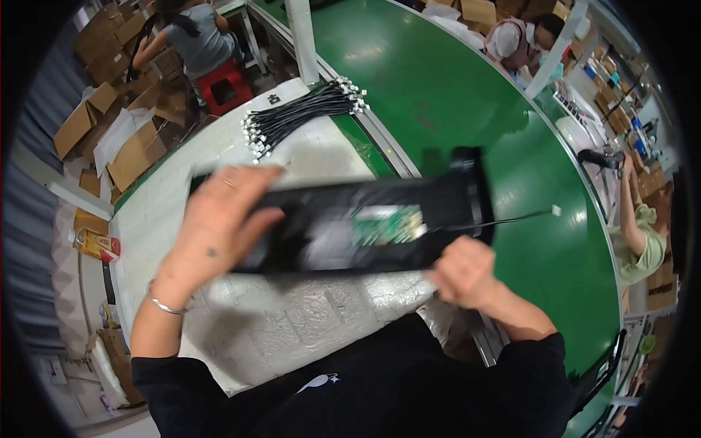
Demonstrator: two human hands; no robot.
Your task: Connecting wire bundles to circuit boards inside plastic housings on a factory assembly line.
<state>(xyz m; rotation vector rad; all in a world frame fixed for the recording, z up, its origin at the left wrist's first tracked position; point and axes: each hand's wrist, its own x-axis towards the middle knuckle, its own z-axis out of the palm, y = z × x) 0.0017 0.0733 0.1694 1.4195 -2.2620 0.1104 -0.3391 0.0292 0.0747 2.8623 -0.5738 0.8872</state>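
Note:
A long black plastic housing, blurred by motion, stretches across the front of me above the white work mat. A green circuit board sits on its face, and a thin black cable with a small white connector sticks out past its right end. My right hand is closed on the housing's lower right edge. Over the left end lies my left hand, thumb and fingers apart; whether it presses on the surface is hard to tell. Beyond the housing, a bundle of black cables with white connectors rests on the mat.
The white padded mat covers my bench. A metal rail separates it from a green conveyor belt on the right. A white post rises behind the cables. Cardboard boxes and a yellow-labelled bottle stand left; other people work around.

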